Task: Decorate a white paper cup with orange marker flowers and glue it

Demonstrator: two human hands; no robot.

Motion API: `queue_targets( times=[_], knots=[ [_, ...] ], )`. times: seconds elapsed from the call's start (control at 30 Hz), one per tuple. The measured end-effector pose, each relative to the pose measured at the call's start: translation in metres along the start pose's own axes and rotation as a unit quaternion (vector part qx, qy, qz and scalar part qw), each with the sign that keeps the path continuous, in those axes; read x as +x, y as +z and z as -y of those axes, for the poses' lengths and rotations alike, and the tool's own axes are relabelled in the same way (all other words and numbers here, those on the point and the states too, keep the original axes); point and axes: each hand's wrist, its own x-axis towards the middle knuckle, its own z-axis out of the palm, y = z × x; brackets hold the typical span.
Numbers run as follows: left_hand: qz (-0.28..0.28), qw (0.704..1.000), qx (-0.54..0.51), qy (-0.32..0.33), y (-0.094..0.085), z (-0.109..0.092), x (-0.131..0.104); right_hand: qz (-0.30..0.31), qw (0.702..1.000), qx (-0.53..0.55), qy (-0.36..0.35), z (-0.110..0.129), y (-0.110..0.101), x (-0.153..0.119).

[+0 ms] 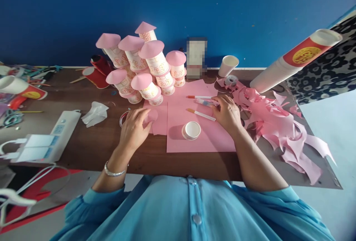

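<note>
My left hand (pixel 136 127) is closed, thumb and fingers around the edge of a small round pink paper piece (pixel 152 115). A ring-shaped roll (pixel 121 119) shows partly behind that hand. My right hand (pixel 228 113) reaches over pink paper sheets (pixel 178 142), its thumb and fingers at the end of a small clear tube (pixel 204 102). An orange-red capped marker (pixel 198 97) lies just beyond the tube, an orange-capped marker (pixel 201 114) on the near side. Between my hands, a white paper cup (pixel 192 130) stands on the pink sheet.
Paper-cup towers (pixel 151 61) with pink cone roofs stand at the back. Pink scraps (pixel 269 114) and a long cup stack (pixel 294 61) lie right. A single cup (pixel 228 66) and tape roll (pixel 230 80) sit behind. Leftward are a crumpled tissue (pixel 95 114) and power strip (pixel 62 131).
</note>
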Motion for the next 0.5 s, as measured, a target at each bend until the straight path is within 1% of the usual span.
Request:
queue_targets(
  times=[0.07, 0.17, 0.33, 0.5],
  knots=[
    [0.029, 0.999, 0.034, 0.001, -0.001, 0.010, -0.002, -0.001, 1.000, 0.008, -0.009, 0.001, 0.001, -0.001],
    [0.074, 0.996, 0.053, 0.007, 0.000, 0.016, 0.004, 0.004, 1.000, 0.016, -0.012, 0.004, 0.002, -0.002],
    [0.118, 0.988, 0.096, 0.022, 0.004, 0.017, 0.019, 0.002, 1.000, 0.024, -0.010, 0.006, 0.002, -0.002],
    [0.168, 0.975, 0.137, 0.042, 0.001, 0.015, 0.027, 0.013, 0.999, 0.031, -0.021, 0.005, 0.002, -0.002]
  ],
)
